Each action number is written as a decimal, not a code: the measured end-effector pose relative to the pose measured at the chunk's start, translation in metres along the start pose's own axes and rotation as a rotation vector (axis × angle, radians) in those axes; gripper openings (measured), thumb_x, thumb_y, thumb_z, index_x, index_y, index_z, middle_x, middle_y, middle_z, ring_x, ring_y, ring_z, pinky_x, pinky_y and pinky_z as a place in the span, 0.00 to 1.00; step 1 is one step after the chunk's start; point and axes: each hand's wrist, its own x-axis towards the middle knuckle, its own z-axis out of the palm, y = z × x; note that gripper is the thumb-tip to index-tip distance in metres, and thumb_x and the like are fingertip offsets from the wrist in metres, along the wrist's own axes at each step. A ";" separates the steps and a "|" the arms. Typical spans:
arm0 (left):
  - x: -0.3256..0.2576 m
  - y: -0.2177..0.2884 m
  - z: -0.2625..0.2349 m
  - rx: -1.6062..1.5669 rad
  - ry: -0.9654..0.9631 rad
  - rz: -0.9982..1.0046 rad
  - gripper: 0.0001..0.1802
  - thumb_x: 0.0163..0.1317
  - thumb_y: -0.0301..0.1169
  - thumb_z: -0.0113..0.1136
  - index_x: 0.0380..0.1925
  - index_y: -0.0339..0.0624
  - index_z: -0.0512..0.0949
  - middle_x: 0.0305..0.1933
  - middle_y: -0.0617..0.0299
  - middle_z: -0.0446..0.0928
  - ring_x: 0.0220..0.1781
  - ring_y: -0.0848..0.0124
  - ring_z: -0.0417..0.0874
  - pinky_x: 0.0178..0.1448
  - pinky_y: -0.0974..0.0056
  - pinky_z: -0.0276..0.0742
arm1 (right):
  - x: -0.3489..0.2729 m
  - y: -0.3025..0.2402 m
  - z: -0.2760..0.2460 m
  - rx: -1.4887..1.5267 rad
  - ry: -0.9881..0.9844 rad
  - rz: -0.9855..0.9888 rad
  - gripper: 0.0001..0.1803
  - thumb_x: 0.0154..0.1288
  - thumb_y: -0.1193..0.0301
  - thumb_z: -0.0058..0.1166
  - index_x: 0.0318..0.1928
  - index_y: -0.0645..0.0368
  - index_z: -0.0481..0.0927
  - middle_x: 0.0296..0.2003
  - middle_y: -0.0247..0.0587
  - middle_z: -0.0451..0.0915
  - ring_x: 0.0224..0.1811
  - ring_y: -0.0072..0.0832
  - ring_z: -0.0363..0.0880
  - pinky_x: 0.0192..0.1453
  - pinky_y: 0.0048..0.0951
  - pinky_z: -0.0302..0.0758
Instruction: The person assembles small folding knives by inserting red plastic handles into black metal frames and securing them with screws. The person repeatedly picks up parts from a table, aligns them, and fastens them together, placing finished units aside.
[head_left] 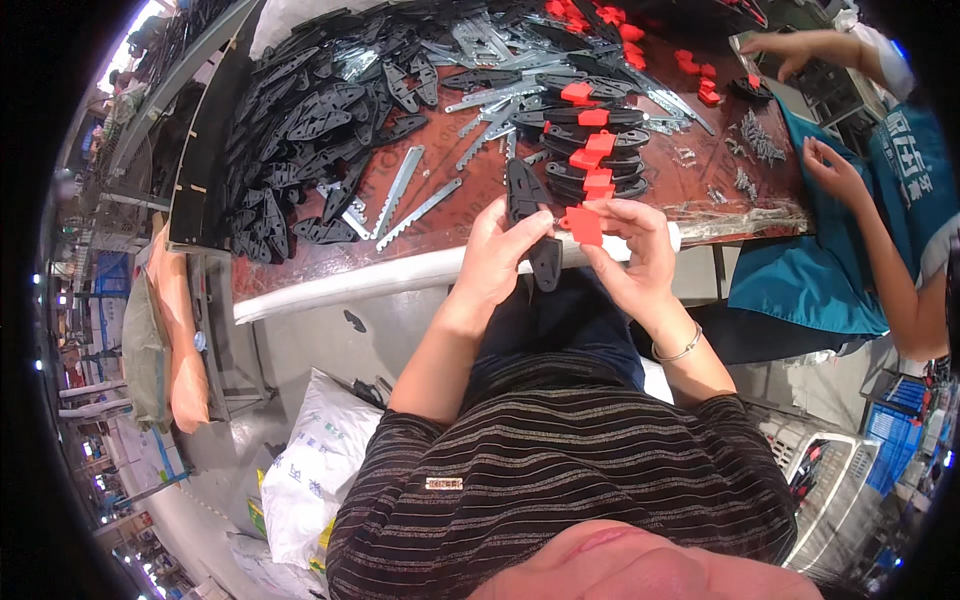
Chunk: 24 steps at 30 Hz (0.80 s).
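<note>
My left hand point(497, 252) is closed round a black plastic handle piece point(545, 262), a long flat shape with holes, held tilted over the table's near edge. Between the thumb and fingers of my right hand point(637, 258) is a red plastic clip point(584, 226), which is next to the black piece; whether the two touch I cannot tell. Just beyond my hands, a row of black pieces with red clips point(598, 179) runs away from me on the table. To the left lie loose toothed metal strips point(398, 190) and a big heap of black plastic pieces point(312, 130).
The dark red table point(440, 222) has a white padded front edge point(330, 297). Small screws point(762, 138) and more red clips point(688, 62) lie at the right. A co-worker's hands point(835, 172) reach in there. White sacks point(318, 465) and a white crate point(830, 480) stand below.
</note>
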 end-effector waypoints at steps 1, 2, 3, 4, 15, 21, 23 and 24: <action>0.000 0.000 0.001 0.037 0.025 0.015 0.09 0.58 0.28 0.60 0.36 0.39 0.73 0.33 0.66 0.75 0.35 0.79 0.74 0.40 0.72 0.70 | 0.000 -0.001 -0.001 -0.049 -0.020 -0.007 0.27 0.50 0.85 0.60 0.51 0.64 0.66 0.47 0.49 0.75 0.45 0.34 0.80 0.49 0.29 0.77; -0.001 0.000 0.004 0.074 0.051 0.029 0.08 0.58 0.28 0.60 0.36 0.38 0.73 0.33 0.67 0.75 0.35 0.80 0.73 0.39 0.73 0.70 | -0.001 -0.003 -0.003 -0.096 -0.041 -0.012 0.26 0.50 0.84 0.60 0.51 0.64 0.66 0.46 0.48 0.75 0.44 0.33 0.80 0.48 0.28 0.77; -0.002 0.001 0.006 0.112 0.076 0.043 0.08 0.58 0.28 0.60 0.35 0.38 0.73 0.33 0.68 0.74 0.34 0.81 0.72 0.38 0.74 0.69 | -0.001 -0.003 -0.004 -0.144 -0.061 -0.018 0.26 0.50 0.84 0.60 0.51 0.64 0.66 0.46 0.48 0.76 0.43 0.33 0.81 0.47 0.28 0.77; -0.002 0.001 0.007 0.135 0.079 0.059 0.08 0.57 0.27 0.60 0.35 0.38 0.73 0.32 0.68 0.74 0.33 0.82 0.72 0.38 0.74 0.68 | -0.001 -0.003 -0.004 -0.150 -0.056 -0.027 0.26 0.50 0.84 0.60 0.51 0.64 0.66 0.46 0.47 0.76 0.43 0.32 0.81 0.47 0.28 0.77; -0.001 -0.004 0.006 0.120 0.042 0.033 0.08 0.60 0.26 0.56 0.39 0.39 0.72 0.36 0.68 0.73 0.36 0.79 0.74 0.41 0.72 0.71 | -0.005 -0.006 -0.007 -0.189 -0.143 0.064 0.24 0.52 0.81 0.61 0.49 0.62 0.67 0.45 0.48 0.77 0.44 0.34 0.80 0.47 0.29 0.77; -0.007 0.001 0.015 -0.059 -0.065 -0.025 0.14 0.67 0.26 0.46 0.52 0.38 0.67 0.44 0.63 0.72 0.44 0.75 0.74 0.49 0.68 0.71 | -0.003 -0.003 -0.006 -0.243 -0.071 -0.052 0.22 0.50 0.78 0.62 0.46 0.59 0.69 0.45 0.48 0.78 0.44 0.43 0.79 0.45 0.34 0.77; 0.001 -0.005 0.018 0.012 -0.038 0.037 0.16 0.67 0.26 0.45 0.54 0.38 0.65 0.44 0.63 0.71 0.45 0.75 0.74 0.50 0.68 0.71 | -0.002 -0.001 -0.007 -0.263 -0.049 -0.071 0.23 0.49 0.77 0.63 0.46 0.59 0.69 0.45 0.48 0.78 0.44 0.43 0.79 0.45 0.34 0.77; 0.001 -0.005 0.020 0.027 -0.034 0.037 0.16 0.67 0.26 0.45 0.54 0.37 0.64 0.44 0.63 0.71 0.45 0.75 0.74 0.50 0.68 0.71 | -0.002 0.000 -0.007 -0.272 -0.047 -0.078 0.23 0.48 0.77 0.63 0.46 0.59 0.69 0.45 0.48 0.78 0.43 0.44 0.79 0.43 0.35 0.77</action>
